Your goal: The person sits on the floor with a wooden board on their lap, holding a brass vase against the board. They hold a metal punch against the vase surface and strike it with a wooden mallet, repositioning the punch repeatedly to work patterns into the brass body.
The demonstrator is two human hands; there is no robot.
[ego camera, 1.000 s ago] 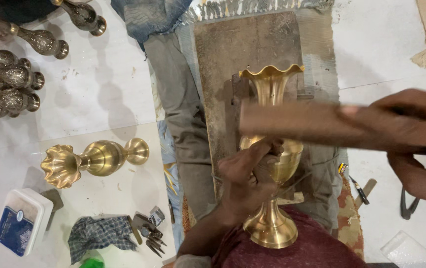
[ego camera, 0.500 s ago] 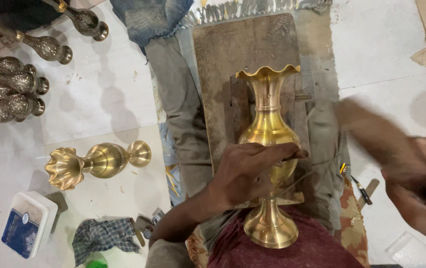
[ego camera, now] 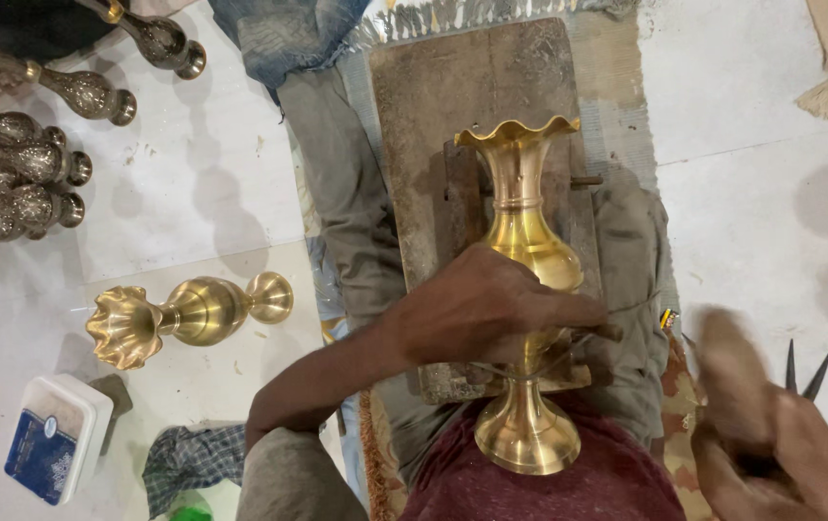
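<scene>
Left hand [ego camera: 476,314] clamped on the brass vase [ego camera: 520,207] belly atop the wooden block [ego camera: 414,96]; right hand [ego camera: 771,444] blurred, grip indeterminate; vase likely heavy, rigid, slippery.

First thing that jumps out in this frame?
The shiny brass vase lying on the wooden block at centre, with the left hand pressed over its belly. A second brass vase lies on its side on the white floor to the left, with darker engraved vases lined up at top left. The right hand, blurred, is at bottom right.
</scene>
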